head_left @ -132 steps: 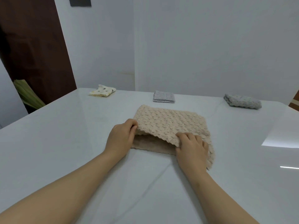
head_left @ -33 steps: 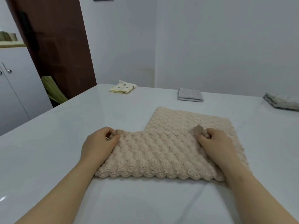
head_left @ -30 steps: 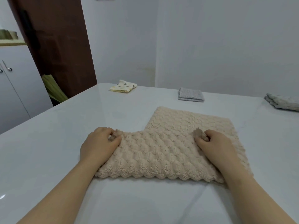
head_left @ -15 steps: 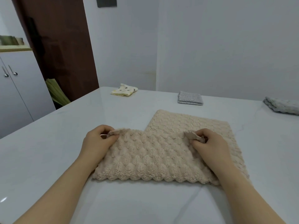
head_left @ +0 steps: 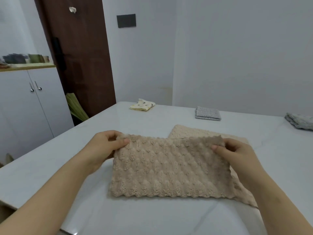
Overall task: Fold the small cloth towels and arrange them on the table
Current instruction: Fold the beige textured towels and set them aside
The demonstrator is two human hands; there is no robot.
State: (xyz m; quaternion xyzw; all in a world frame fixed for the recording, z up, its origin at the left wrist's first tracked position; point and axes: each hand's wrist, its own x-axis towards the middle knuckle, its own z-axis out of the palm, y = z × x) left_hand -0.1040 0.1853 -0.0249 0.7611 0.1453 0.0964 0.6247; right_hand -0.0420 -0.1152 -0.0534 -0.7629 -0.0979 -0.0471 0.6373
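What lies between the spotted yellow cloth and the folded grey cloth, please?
In the head view, only bare table separates the spotted yellow cloth from the folded grey cloth.

So the beige bumpy fleece towel (head_left: pixel 169 167) lies mid-way on the white marble table (head_left: pixel 135 217), with the left hand (head_left: pixel 103 148) at its far-left corner and the right hand (head_left: pixel 237 155) at the far-right one. Along the back edge there's the cream dotted folded cloth (head_left: pixel 142 105) on the left, the grey folded square towel (head_left: pixel 208 113) in the centre, and the speckled grey folded towel (head_left: pixel 299 121) far right.

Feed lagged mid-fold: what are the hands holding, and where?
Both hold the beige towel: left hand pinches its raised edge's left corner, right hand the right corner.
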